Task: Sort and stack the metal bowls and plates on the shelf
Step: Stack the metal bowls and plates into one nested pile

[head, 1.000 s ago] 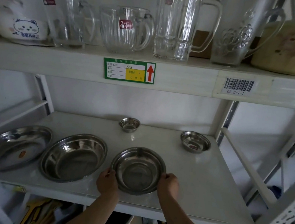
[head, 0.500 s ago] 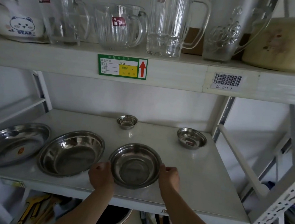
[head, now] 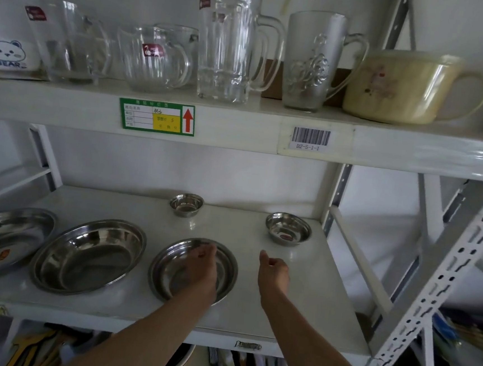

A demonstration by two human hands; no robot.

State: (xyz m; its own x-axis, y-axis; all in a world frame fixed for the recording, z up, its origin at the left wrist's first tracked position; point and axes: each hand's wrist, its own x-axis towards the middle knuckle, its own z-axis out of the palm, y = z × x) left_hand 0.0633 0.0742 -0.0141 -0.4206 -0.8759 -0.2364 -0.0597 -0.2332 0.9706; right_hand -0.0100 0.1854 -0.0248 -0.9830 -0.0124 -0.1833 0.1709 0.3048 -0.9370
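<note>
steel middle bowl [head: 168, 275] sits on the white shelf [head: 296, 313]; left hand [head: 202, 270] hovers over it, fingers loosely curled, empty; right hand [head: 273, 274] beside it, half-curled, empty.

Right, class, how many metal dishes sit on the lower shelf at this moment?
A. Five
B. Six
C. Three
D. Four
A: five show on the lower shelf: the plate at far left, the wide bowl beside it, the bowl under the left hand, the tiny bowl at the back and the small bowl at right.
</note>
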